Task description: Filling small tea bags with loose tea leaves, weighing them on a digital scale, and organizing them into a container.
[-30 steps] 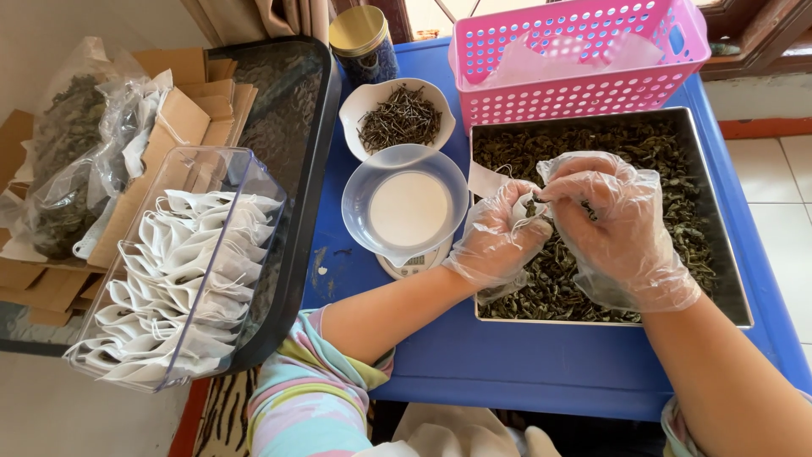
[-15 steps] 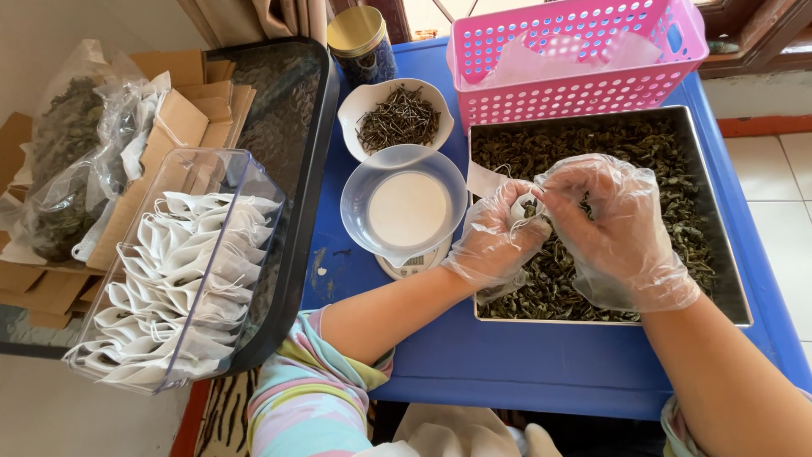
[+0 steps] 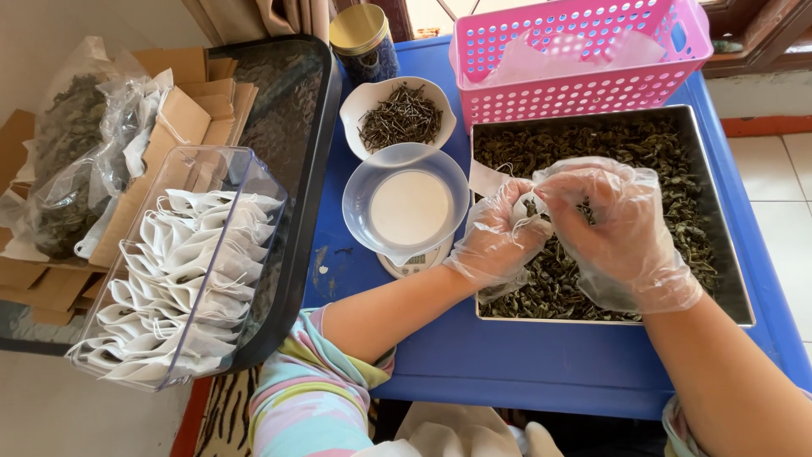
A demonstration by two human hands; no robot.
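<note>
Both my hands wear clear plastic gloves and meet over a metal tray [image 3: 732, 254] filled with dark dried tea leaves [image 3: 643, 144]. My left hand [image 3: 495, 241] grips a small white tea bag [image 3: 529, 210] at its mouth. My right hand [image 3: 622, 233] pinches the same bag from the right, fingers bent down onto it. A thin string hangs off the bag. Just left of the tray stands a small kitchen scale [image 3: 414, 262] carrying a clear plastic bowl [image 3: 406, 199].
A white bowl of dark twigs [image 3: 402, 114] sits behind the scale, a gold-lidded jar [image 3: 362, 38] further back. A pink basket [image 3: 575, 55] holds white bags. At left, a clear bin [image 3: 182, 271] with several filled tea bags rests on a black tray [image 3: 309, 127], beside cardboard boxes [image 3: 182, 118] and plastic sacks of leaves [image 3: 68, 169].
Both hands stay over the tray on the tea bag; the fingers have shifted only slightly.
</note>
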